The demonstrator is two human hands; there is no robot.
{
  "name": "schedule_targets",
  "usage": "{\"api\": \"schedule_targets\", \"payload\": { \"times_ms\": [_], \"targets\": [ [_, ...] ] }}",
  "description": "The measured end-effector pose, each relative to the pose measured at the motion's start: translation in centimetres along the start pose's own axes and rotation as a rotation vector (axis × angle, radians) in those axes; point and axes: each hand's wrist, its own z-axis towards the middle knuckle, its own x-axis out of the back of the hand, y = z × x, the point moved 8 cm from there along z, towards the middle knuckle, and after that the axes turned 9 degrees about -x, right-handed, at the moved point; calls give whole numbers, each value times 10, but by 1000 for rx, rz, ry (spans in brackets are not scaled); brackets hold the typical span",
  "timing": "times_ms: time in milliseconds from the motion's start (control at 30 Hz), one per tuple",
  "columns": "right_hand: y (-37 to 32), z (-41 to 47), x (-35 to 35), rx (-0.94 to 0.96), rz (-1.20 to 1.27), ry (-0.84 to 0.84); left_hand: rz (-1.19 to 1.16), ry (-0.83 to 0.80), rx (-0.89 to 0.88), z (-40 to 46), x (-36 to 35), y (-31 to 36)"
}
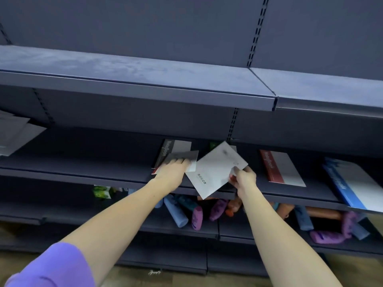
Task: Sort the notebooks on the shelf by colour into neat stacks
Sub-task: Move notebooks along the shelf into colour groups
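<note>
the middle shelf [87, 162] is lying dark and mostly bare to the left of the hands, its front lip running across under both wrists, and the shelf above [145, 85] is overhanging it closely. a white notebook [215, 169] is tilting off the front edge, back cover up, with a small printed code near its lower part. the right hand [243, 176] is pinching its right corner, fingers curled. the left hand [176, 165] is lying with fingers fairly straight on a grey notebook [183, 155] that is resting on a black-spined stack [165, 152]. a red-spined notebook [279, 169] is lying to the right, and a blue-spined stack [348, 183] is jutting over the edge beyond it. rolled items [186, 212] are lying on the lower shelf.
</note>
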Motion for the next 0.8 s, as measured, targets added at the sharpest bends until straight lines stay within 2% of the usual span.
{"api": "schedule_targets", "payload": {
  "times_ms": [167, 233, 267, 333, 400, 433, 567, 733, 800],
  "targets": [
    [-43, -7, -10, 194, 225, -81, -38, 20, 84, 10, 9, -3],
    [-53, -8, -11, 255, 194, -120, -49, 25, 115, 12, 10, -5],
    [-54, -7, -10, 306, 75, -121, -58, 25, 122, 12, 9, -5],
    [-42, -6, -9, 401, -342, -118, -69, 16, 126, 11, 6, -3],
    [-15, -5, -5, 434, -728, -160, -68, -8, 128, 10, 1, 0],
    [-2, -3, -1, 430, -843, -179, -60, -23, 129, 9, -3, 1],
    [9, -3, 6, 559, -1060, -127, -26, -67, 126, 10, -15, 3],
    [15, 4, 0, 475, -1340, -126, 5, -95, 128, 14, -20, 5],
    [15, 3, -9, 587, -1420, -114, 14, -95, 132, 15, -21, 6]
  ]
}}
